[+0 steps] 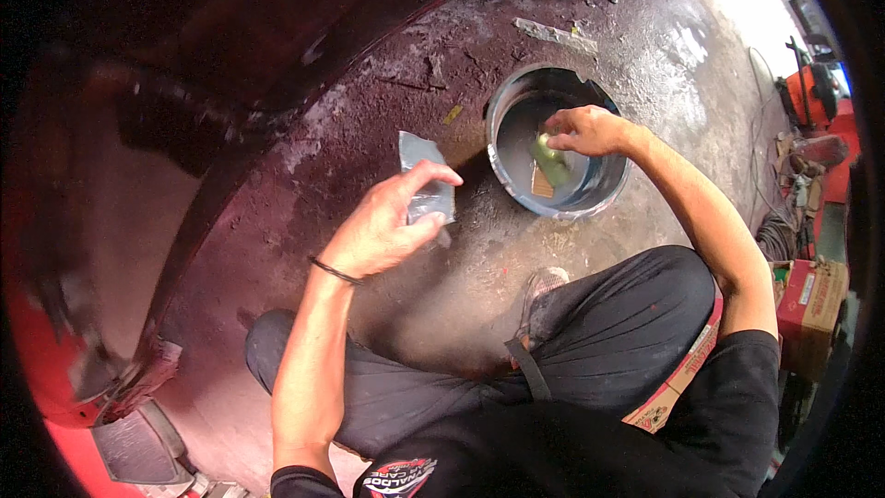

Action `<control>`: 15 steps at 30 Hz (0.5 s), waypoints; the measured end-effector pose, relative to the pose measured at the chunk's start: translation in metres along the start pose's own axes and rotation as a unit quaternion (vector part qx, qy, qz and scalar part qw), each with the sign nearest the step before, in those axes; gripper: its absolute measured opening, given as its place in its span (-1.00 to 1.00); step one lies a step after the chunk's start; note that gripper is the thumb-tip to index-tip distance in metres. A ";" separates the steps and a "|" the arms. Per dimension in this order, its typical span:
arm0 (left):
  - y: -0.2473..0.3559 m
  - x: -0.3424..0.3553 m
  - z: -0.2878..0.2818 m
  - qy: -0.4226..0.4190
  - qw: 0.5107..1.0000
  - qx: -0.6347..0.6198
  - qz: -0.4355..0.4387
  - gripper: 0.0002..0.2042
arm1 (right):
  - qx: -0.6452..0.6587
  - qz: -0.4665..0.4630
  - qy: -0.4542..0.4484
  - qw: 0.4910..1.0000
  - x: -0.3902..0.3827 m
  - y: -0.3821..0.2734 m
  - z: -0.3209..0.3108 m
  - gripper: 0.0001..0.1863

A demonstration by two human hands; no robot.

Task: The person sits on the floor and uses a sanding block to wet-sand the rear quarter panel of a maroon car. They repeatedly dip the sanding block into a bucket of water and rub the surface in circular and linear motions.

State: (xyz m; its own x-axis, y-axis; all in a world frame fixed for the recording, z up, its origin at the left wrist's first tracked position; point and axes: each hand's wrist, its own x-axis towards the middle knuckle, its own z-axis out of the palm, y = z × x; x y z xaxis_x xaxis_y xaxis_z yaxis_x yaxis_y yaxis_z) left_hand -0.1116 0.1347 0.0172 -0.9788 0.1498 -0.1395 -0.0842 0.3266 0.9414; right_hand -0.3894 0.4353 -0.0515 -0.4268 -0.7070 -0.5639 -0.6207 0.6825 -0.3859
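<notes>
My left hand (392, 212), with a dark band at the wrist, is out in front over the floor. Its thumb and fingers curve around a thin grey sheet (415, 152) with a wet-looking shine. To the right, my right hand (595, 132) reaches over a round dark bucket (496, 166) with a worn rim. Its fingers pinch a soft yellow-green piece (551, 161), smeared by motion, whose exact kind I cannot make out. Cloudy liquid lies in the bucket. A small tan piece (541, 184) shows below the green one.
A dark glossy car body (304, 55) curves over the upper left. A flat pale strip (553, 35) lies on the wet, gritty floor beyond the bucket. Cardboard boxes (813, 304), a coiled cable (779, 238) and an orange-and-black item (811, 92) stand along the right.
</notes>
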 end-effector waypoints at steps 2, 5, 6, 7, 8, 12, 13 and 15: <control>0.013 0.031 0.020 -0.030 0.997 -0.070 -0.031 -0.61 | 0.142 -0.049 0.006 0.989 -0.002 -0.006 -0.009 -0.17; 0.029 0.081 0.048 -0.076 0.994 -0.074 -0.023 -0.68 | 0.434 -0.041 -0.098 0.894 -0.014 -0.037 -0.038 -0.26; 0.032 0.096 0.056 -0.097 0.990 -0.095 -0.035 -0.69 | 0.479 -0.078 -0.115 0.867 -0.009 -0.033 -0.038 -0.29; 0.038 0.111 0.064 -0.102 0.989 -0.088 -0.068 -0.68 | 0.495 -0.152 -0.113 0.848 -0.012 -0.034 -0.047 -0.46; 0.043 0.124 0.071 -0.105 0.986 -0.080 -0.100 -0.68 | 0.466 -0.148 -0.090 0.868 -0.010 -0.020 -0.045 -0.49; 0.031 0.150 0.080 0.034 0.997 0.055 -0.049 -0.61 | 0.297 -0.074 -0.027 0.952 0.037 0.028 -0.027 -0.63; 0.025 0.150 0.080 0.114 0.983 0.113 -0.087 -0.56 | 0.257 -0.036 -0.055 0.964 0.049 0.033 -0.018 -0.67; 0.014 0.150 0.087 0.233 0.927 0.220 -0.195 -0.44 | 0.112 -0.071 -0.012 0.991 0.075 0.061 0.019 -0.58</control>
State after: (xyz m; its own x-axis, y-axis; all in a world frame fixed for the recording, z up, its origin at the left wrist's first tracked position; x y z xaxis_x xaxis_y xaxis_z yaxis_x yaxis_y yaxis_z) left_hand -0.2435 0.2429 -0.0174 -0.8727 -0.4458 -0.1991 -0.4651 0.6351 0.6167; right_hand -0.4464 0.4272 -0.1313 -0.3284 -0.7955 -0.5092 -0.5097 0.6031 -0.6135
